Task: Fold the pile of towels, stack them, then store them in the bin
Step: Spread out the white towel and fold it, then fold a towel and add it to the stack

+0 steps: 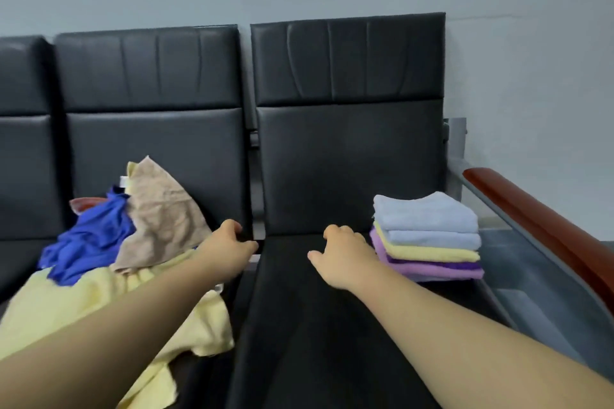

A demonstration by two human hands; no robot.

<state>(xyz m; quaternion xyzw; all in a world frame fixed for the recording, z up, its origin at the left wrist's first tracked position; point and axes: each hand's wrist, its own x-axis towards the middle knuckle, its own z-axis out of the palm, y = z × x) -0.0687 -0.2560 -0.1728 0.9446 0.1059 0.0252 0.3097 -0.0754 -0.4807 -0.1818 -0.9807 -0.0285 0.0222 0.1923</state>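
A: Five folded towels, or thereabouts, sit in the stack [428,236] at the right end of the dark surface [315,309], near the red armrest [548,232]. Pale blue lies on top, then yellow, then purples.

B: And the unfolded ones?

A: They lie in the pile [116,259] on the next seat to the left: a tan towel [159,219] propped against the backrest, a blue towel [89,242] beside it and a big yellow towel [66,309] spilling toward the front edge. No bin is in view.

B: What are the hands doing?

A: Both hold nothing. The left hand [229,247] hovers at the gap between the seats, just beside the tan towel, its fingers [247,246] loosely curled. The right hand [345,256] is just beside the stack, fingers bent downward. The tips point away from the camera, so whether they touch the surface is hard to tell.

B: So the step in hand is fetching the next towel?

A: That seems likeliest. To do it well, the person should take one towel only, and the tan one is freest. Pinching it by two corners of one edge would let it hang open. It can then be spread on the bare seat between the pile and the stack, smoothed, and folded to match the stack's outline so that the stack stays level.

B: Any risk?

A: Dragging the blue towel along, or nudging the stack askew.
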